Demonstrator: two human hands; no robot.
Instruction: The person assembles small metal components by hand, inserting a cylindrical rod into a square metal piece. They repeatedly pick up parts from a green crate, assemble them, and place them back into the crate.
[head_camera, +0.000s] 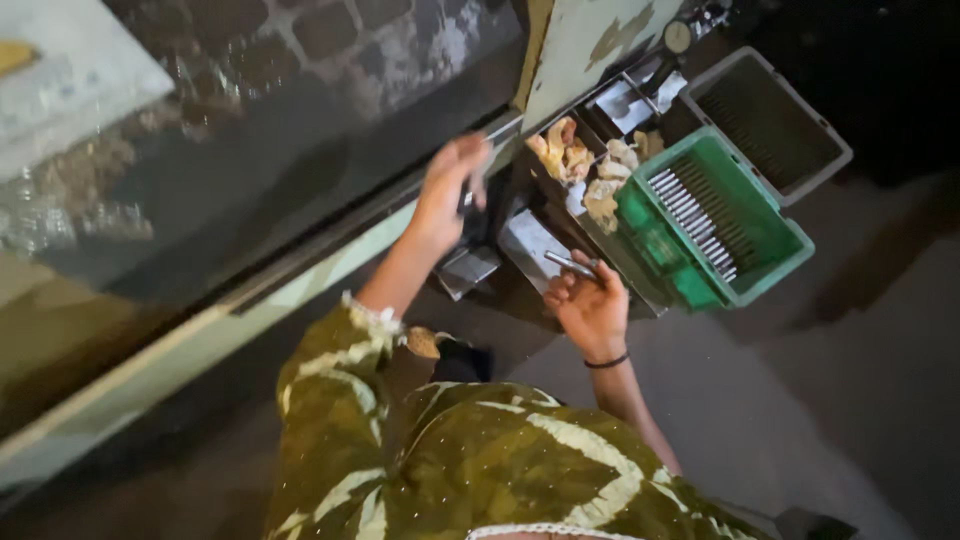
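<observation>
I see right hand pinching a thin metal rod near the green crate | left hand clenched on a machine handle | rod likely stiff, light, slippery: grip mid-shaft | rags beyond

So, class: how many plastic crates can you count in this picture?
2. A green crate holding metal rods lies right of the hands, and a grey crate lies beside it, farther right. More may be hidden in the dark beyond.

Left hand grip contents blurred; grey crate interior dark.
</observation>
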